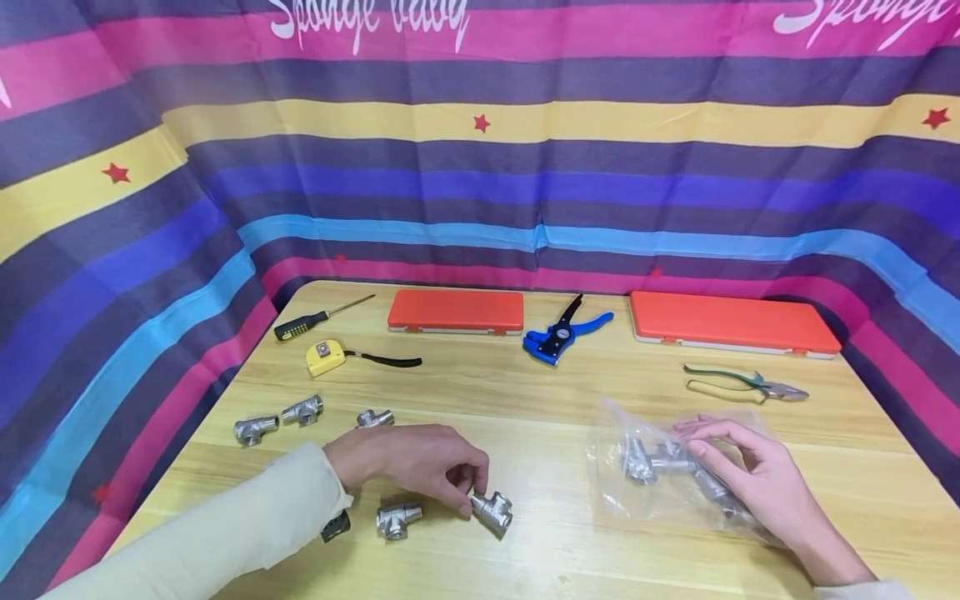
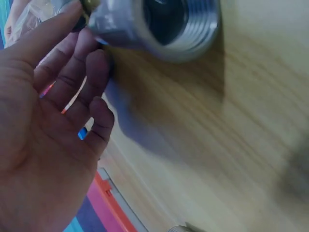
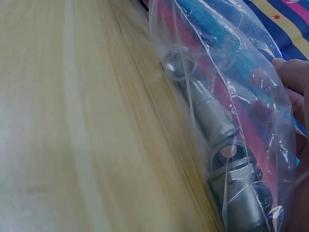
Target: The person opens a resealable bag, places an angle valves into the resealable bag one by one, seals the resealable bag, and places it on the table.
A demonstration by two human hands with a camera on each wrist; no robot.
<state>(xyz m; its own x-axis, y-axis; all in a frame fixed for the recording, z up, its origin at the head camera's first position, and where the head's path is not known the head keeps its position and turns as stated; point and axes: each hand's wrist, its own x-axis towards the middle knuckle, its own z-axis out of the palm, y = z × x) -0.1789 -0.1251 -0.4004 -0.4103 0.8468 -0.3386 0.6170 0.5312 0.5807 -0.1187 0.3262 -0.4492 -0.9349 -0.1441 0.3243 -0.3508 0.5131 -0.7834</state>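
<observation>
At the fingertips of the left hand [image 1: 423, 462], the head view shows a metal tee fitting [image 1: 495, 510], pinched by its narrower end between thumb and fingers over the wooden table [image 1: 517, 408]. To that hand's right, the right hand [image 1: 753, 479] grips a clear plastic bag [image 1: 611, 500], its thumb on the near side; inside lie bagged fittings [image 1: 641, 462]. On the near side of the left hand rests a loose fitting [image 1: 398, 521]; just beyond its wrist is another fitting [image 1: 374, 418], and farther left lie two more fittings [image 1: 303, 410]. Beyond the left hand are a yellow tape measure [image 1: 326, 358], a screwdriver [image 1: 303, 325] and a small red case [image 1: 456, 308]; between the hands, farther off, is a blue wire stripper [image 1: 558, 337]. Beyond the right hand lie pliers [image 1: 780, 390] and a long red case [image 1: 735, 323]. In the left wrist view, the tee fitting's wide threaded mouth faces out from the fingertips, the little finger bent below. In the right wrist view, the right hand, partly cut off, holds the bag's side, the bagged fittings hanging beside its fingers.
</observation>
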